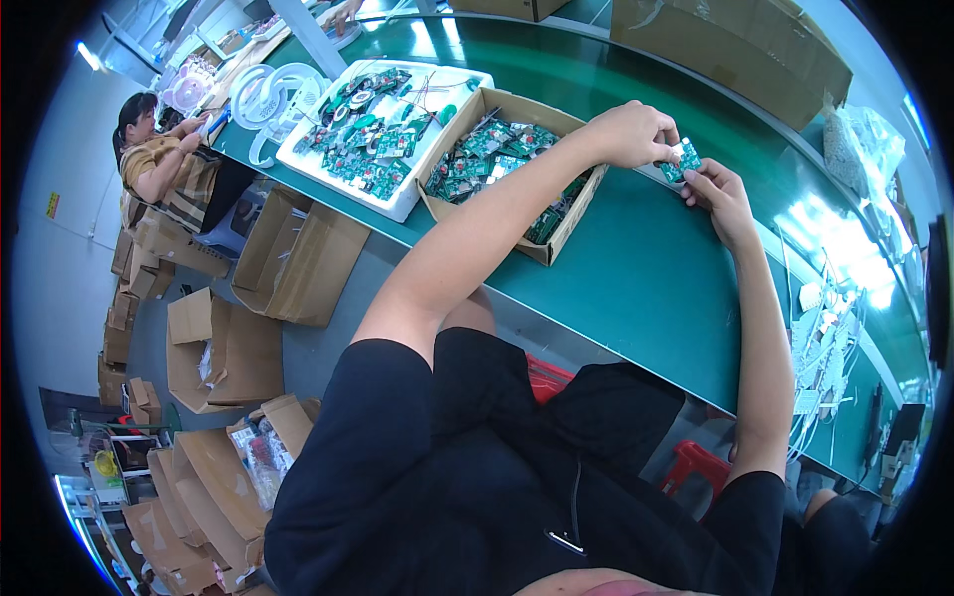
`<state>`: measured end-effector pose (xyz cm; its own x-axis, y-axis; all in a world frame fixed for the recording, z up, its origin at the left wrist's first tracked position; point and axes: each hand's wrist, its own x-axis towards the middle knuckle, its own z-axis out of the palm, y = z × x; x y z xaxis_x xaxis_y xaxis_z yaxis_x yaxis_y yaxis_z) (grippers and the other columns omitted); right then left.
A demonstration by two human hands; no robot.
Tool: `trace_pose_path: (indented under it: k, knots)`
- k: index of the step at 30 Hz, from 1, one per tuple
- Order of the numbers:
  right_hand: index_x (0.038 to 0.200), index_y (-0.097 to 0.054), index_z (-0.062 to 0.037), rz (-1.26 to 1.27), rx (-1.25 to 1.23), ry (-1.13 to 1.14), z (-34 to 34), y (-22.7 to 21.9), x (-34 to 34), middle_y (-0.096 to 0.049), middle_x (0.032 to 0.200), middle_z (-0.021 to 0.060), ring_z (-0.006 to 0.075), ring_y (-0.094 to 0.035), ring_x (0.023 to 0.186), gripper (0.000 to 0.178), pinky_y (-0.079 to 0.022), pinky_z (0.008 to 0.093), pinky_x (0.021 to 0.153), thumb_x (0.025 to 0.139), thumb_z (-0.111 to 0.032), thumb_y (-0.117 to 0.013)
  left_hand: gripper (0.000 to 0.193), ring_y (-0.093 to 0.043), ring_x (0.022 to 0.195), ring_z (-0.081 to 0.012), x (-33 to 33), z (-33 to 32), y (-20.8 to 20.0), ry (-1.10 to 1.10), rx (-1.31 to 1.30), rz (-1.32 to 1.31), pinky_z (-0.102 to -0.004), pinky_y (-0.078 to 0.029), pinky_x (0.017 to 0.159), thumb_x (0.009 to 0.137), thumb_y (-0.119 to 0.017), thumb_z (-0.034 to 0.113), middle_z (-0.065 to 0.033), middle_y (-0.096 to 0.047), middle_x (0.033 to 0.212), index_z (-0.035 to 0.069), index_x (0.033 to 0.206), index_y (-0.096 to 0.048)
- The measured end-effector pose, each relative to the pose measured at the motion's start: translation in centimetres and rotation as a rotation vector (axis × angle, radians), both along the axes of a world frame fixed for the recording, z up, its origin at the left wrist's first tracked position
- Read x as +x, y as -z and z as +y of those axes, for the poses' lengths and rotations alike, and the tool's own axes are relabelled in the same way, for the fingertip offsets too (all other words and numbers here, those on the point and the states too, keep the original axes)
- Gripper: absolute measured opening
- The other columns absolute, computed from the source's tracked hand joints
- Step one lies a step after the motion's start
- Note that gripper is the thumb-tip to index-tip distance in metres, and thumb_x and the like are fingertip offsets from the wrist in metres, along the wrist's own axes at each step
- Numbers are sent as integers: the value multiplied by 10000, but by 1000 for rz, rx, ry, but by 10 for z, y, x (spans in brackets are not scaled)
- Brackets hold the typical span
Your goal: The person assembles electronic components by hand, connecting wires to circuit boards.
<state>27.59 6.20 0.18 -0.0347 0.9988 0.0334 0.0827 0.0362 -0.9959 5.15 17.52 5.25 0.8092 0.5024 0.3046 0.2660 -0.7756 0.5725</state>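
Note:
Both my hands meet over the green tabletop (636,258), at a small green circuit board (680,162). My right hand (717,195) grips the board's lower right edge between thumb and fingers. Against its left side, my left hand (641,139) has its fingertips pinched together; whether they hold the board itself or a tiny part on it is too small to tell. Under my left forearm stands an open cardboard box (550,250) full of similar green boards, partly hidden by the arm.
Left of the box lies a white foam tray (402,207) heaped with boards and wires. White ring-shaped frames (273,99) stand beyond it, near a seated person (164,164). White parts with cables (823,343) lie at right. Cardboard boxes (298,258) crowd the floor at left.

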Motion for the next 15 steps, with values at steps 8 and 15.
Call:
trace_pose_path:
  k: [8, 15]
  knots:
    - [1116, -704, -10, 53, 8, -22, -1, -5, -2, -708, 886, 34, 84, -651, 802, 221, -505, 214, 736, 986, -182, -753, 352, -717, 716, -182, 2, 0, 1, -23, -109, 22, -317, -571, 698, 929, -773, 278, -136, -784, 907, -2, 1142, -768]
    - [1194, -699, 3, 34, 31, -12, -3, -4, -2, -714, 912, 30, 77, -647, 802, 279, -507, 216, 727, 986, -173, -754, 344, -698, 724, -170, 1, -2, 0, 43, -48, 17, -323, -552, 700, 926, -791, 293, -110, -778, 883, 36, 1154, -777]
